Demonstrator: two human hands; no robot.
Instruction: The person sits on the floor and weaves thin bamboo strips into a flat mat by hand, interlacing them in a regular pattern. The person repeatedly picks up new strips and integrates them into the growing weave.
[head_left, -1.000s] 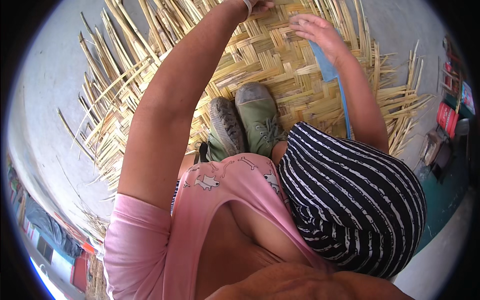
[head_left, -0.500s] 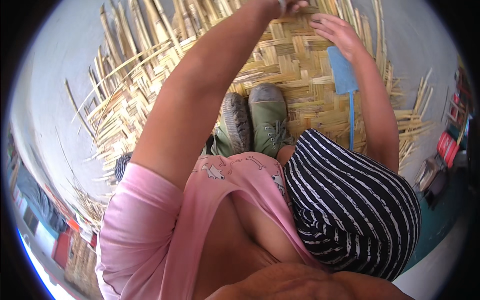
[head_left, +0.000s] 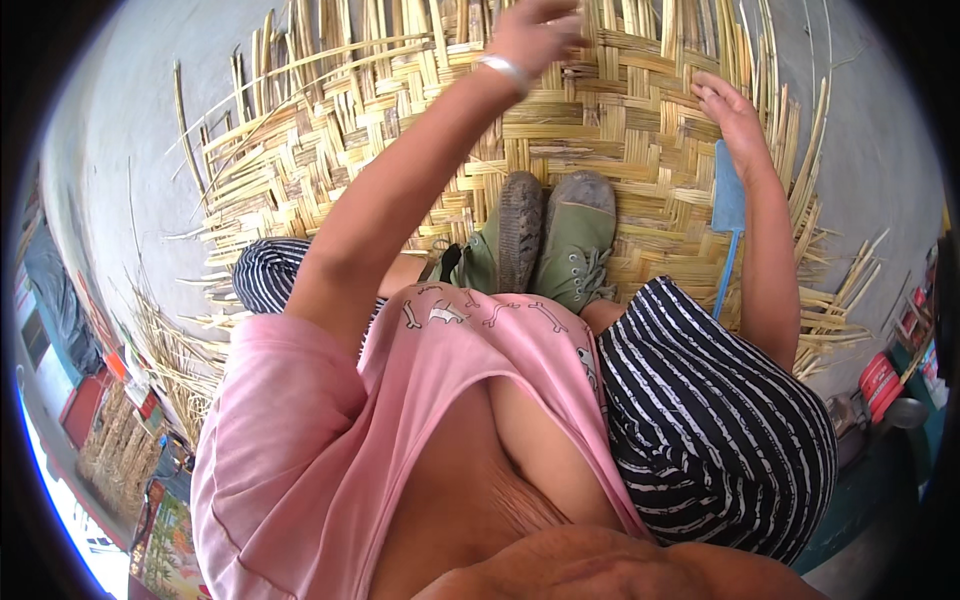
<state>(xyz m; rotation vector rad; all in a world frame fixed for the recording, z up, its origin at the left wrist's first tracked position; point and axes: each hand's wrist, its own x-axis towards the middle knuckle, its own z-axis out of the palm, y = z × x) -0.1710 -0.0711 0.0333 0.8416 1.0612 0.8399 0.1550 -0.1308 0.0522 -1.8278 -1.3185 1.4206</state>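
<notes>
**Two hands on one woven mat**

We count, left to right: 1 loose bundle of strips (head_left: 165,360) at the mat's left edge, 1 woven mat (head_left: 600,130) across the top & middle, 2 green shoes (head_left: 545,245) planted on it side by side, 1 blue tool (head_left: 728,215) w/ a flat blade & thin handle, lying on the mat just beside our right forearm.

Left hand (head_left: 540,35) is raised over the mat's upper middle, silver bangle (head_left: 505,70) at the wrist. Fingers are blurred; we can't tell how far they're curled or whether they grip a strip. Right hand (head_left: 728,115) rests on the mat's upper right, fingers loosely bent & spread, pressing on the weave, nothing clearly pinched.

The mat: flat pale-yellow strips, checker weave, tight in the middle. At left, top & right edges the weave stops & unwoven strip ends fan out, some crossing.

Room: grey floor (head_left: 120,180) shows bare at left & upper right past the strip ends. Lower right is crowded w/ a red container (head_left: 880,378) & other small things, too small to tell.
</notes>
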